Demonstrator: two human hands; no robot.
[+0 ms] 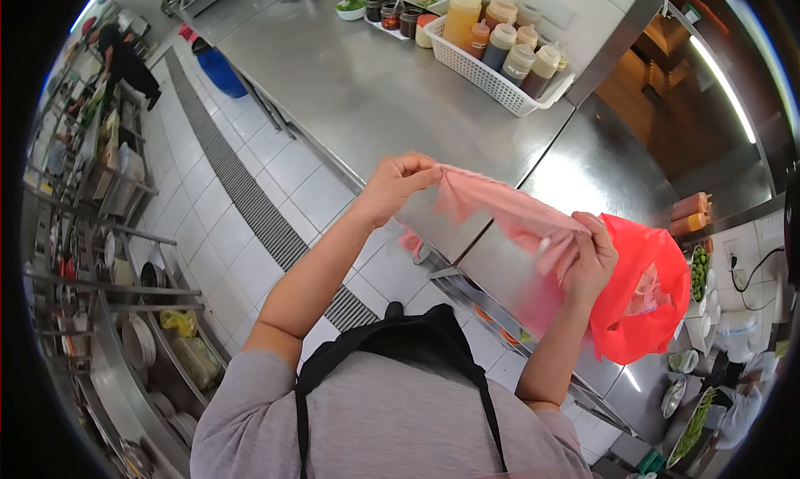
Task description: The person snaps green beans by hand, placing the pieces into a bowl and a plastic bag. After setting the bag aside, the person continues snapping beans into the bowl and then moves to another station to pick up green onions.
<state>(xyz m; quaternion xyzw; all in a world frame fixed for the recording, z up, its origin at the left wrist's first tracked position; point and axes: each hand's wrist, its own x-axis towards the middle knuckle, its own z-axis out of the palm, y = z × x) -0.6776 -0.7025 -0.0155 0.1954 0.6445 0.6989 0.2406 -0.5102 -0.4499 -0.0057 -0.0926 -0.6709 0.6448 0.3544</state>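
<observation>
A thin pink cloth point(508, 197) is stretched between my two hands above the steel counter. My left hand point(402, 185) pinches one end of its upper edge, fingers closed. At the other end, my right hand point(593, 258) grips the edge between thumb and fingers. The lower part of the cloth hangs loose and looks blurred. Just right of my right hand stands a bright red plastic bag point(642, 312) on the counter, with crumpled pink material point(646, 294) showing at its opening.
A white basket point(492, 77) of squeeze bottles stands on the counter point(358, 79) near the wall, beside several sauce jars point(408, 22). A blue bin point(218, 69) sits on the floor. Racks point(146, 300) line the left; a person point(121, 58) works far off.
</observation>
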